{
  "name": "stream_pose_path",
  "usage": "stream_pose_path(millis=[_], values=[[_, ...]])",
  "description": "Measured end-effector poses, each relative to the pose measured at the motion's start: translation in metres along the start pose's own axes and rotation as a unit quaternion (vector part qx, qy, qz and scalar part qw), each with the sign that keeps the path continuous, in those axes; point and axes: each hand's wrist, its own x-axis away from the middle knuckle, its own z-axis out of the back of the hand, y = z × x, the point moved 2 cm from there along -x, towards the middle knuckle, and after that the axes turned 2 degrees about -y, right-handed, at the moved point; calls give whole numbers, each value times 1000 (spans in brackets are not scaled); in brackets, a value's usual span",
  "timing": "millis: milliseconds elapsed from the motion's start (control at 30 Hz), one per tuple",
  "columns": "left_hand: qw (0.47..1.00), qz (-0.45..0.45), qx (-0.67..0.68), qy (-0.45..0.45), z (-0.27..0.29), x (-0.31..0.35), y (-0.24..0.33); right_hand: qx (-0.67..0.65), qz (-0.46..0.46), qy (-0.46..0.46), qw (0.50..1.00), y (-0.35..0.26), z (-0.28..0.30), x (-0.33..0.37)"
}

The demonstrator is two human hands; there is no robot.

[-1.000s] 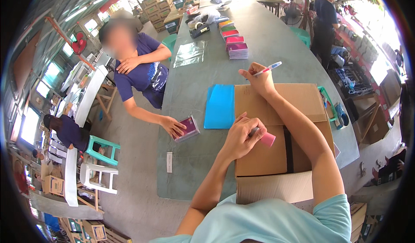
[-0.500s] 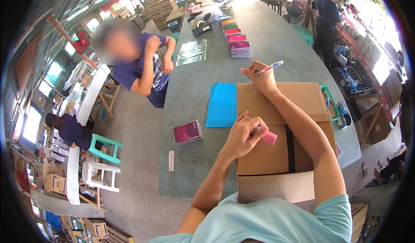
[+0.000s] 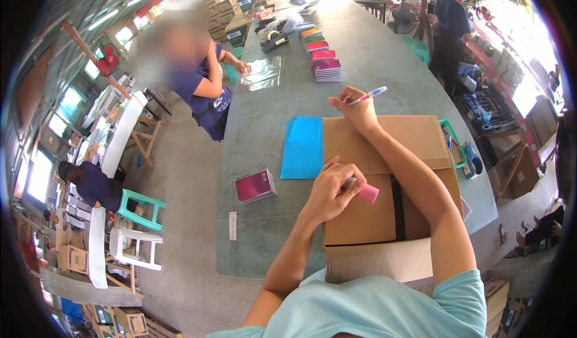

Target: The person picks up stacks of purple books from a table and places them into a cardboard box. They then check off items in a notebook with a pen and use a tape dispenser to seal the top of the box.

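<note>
My left hand (image 3: 334, 188) is closed around a short pink cylinder (image 3: 368, 194) with a dark grey part; its exact kind is unclear. That hand rests over the left edge of a brown cardboard box (image 3: 415, 140), whose top flaps are folded in with a dark gap between them. At the box's far edge, my right hand (image 3: 359, 111) grips a white pen (image 3: 368, 96) with a blue end and a red stripe. A bright blue folder-like sheet (image 3: 302, 152) lies against the box's left side. Further left sits a small stack of purple notebooks (image 3: 255, 185).
The grey table (image 3: 264, 242) carries a row of notebook stacks (image 3: 327, 70), a clear plastic sheet (image 3: 262, 73), a tape dispenser (image 3: 274, 42) and a white paper strip (image 3: 232, 225). A person (image 3: 204, 79) stands at its left edge. A green plastic frame (image 3: 452, 141) lies right of the box.
The person at the left edge has leaned forward and now reaches a hand to the clear plastic sheet. My hands keep the pen and pink cylinder; the view shifts slightly.
</note>
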Motion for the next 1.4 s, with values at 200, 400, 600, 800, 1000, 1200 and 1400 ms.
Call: stream_pose_path(millis=[200,400,600,800,1000,1200,1400], values=[[1000,0,13,3,0,0,1,14,-33,-17,999,-3,1,1],[999,-18,10,28,0,0,1,-1,12,8,1000,2,1,-1],[999,-16,14,37,-3,0,1,-30,-65,-18,997,5,1,-2],[999,-20,3,37,-1,-1,1,-32,-58,-17,998,3,1,-2],[1000,5,12,3,0,0,2,-34,-42,-13,998,4,1,-2],[999,-9,15,33,0,-1,6,-45,-7,1,999,7,-2,-3],[999,-17,4,32,0,-1,5,-35,22,14,999,10,-3,-3]])
